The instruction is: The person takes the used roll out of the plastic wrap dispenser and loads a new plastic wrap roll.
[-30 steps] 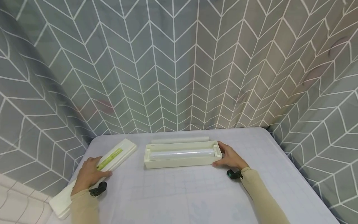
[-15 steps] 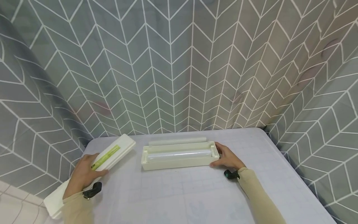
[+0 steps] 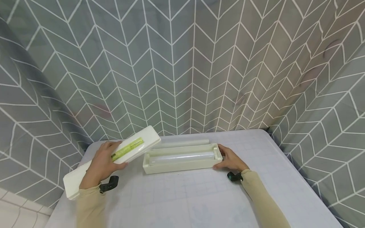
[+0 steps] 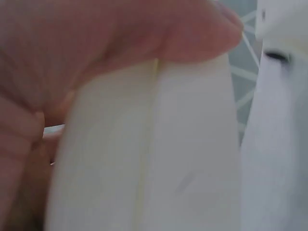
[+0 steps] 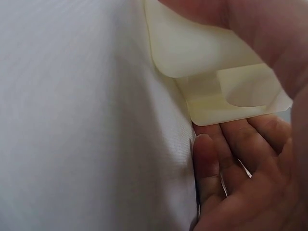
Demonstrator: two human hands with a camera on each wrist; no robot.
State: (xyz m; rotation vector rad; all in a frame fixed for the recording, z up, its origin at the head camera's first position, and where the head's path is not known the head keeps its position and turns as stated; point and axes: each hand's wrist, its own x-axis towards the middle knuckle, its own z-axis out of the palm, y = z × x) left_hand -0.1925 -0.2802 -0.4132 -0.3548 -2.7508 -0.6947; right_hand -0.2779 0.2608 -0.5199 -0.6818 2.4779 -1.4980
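Note:
My left hand point(image 3: 101, 163) grips a long white lid point(image 3: 149, 136) across its middle, thumb on the near side. A yellow-green label point(image 3: 127, 148) runs along its top. The lid slants, its far end overlapping the back left corner of an open cream box point(image 3: 182, 167) in the head view. Inside the box lies a shiny white roll point(image 3: 182, 157), apparently plastic wrap. At the box's right end, my right hand point(image 3: 230, 160) holds it between thumb and fingers. Up close, the left wrist view shows the lid's side point(image 4: 197, 144); the right wrist view shows the box's end point(image 5: 202, 48).
Behind the box lies a white tube point(image 3: 185, 143), its left part covered by the lid. All of this is on a table with a pale cloth point(image 3: 176, 196). A grey curtain with white chevron lines point(image 3: 182, 79) hangs around the back and sides.
My left hand has raised the lid and brought it rightward toward the box, turning it to a flatter slant. My right hand keeps its hold on the box's right end.

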